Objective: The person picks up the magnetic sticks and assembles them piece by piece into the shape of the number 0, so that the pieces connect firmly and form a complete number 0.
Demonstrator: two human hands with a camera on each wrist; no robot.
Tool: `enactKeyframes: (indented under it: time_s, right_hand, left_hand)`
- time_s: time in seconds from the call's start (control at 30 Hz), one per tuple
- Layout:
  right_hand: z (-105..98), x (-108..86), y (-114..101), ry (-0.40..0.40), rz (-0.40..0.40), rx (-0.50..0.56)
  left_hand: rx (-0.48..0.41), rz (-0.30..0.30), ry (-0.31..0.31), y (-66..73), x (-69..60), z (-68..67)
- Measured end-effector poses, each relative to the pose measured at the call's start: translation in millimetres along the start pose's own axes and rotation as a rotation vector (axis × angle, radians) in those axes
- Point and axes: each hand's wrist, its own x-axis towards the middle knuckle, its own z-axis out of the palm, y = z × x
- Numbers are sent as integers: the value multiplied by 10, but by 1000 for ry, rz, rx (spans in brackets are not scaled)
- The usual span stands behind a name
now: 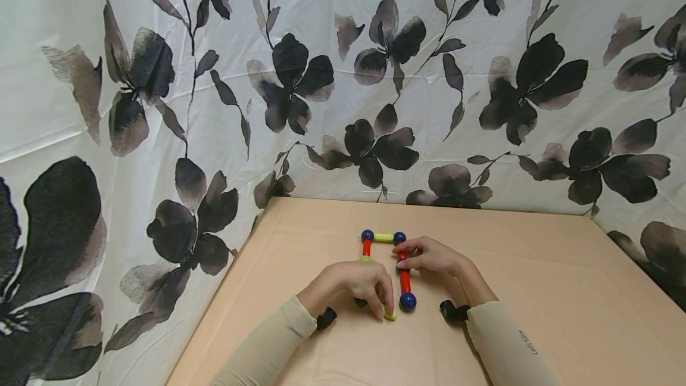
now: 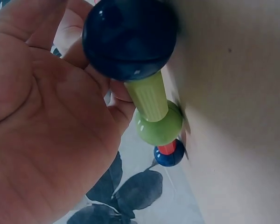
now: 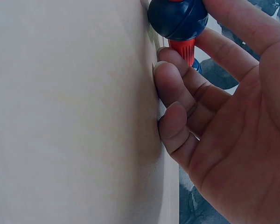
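Observation:
A frame of toy balls and rods lies on the table. Its far side is a yellow-green rod [image 1: 383, 237] between two blue balls. Down the right side run red rods [image 1: 405, 282] to a near blue ball [image 1: 408, 302]. In the left wrist view, the left side shows a blue ball [image 2: 129, 39], a yellow-green rod [image 2: 149, 97] and a green ball [image 2: 159, 125]. My left hand [image 1: 365, 282] pinches a short yellow-green rod [image 1: 392, 317] at the near side. My right hand [image 1: 433, 256] holds the right side's middle blue ball [image 3: 178, 19] between thumb and fingers.
The tan table [image 1: 536, 267] spreads around the frame, and its far edge meets a white floral cloth [image 1: 332, 5]. Black straps [image 1: 454, 312] sit at both wrists, by the sleeve cuffs.

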Motion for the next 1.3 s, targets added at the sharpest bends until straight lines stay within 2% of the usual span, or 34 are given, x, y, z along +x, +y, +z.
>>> enactKeyframes:
  time_s: [0.3,0.63,0.97,1.1,1.3]
  right_hand:
    - [4,-7,-23,0,-5,-2]
    - [3,-8,-10,7,-4,14]
    - [1,-6,-3,8,0,18]
    - [-3,0,-8,14,-7,5]
    - [-2,5,1,4,1,7]
  left_hand:
    - [-10,-28,12,28,-6,36]
    - [-124,22,66,-24,-52,-56]
    - [-92,-16,93,-36,-72,-83]
    - [-79,-2,95,-36,-60,-79]
    - [-5,34,113,-41,-28,-50]
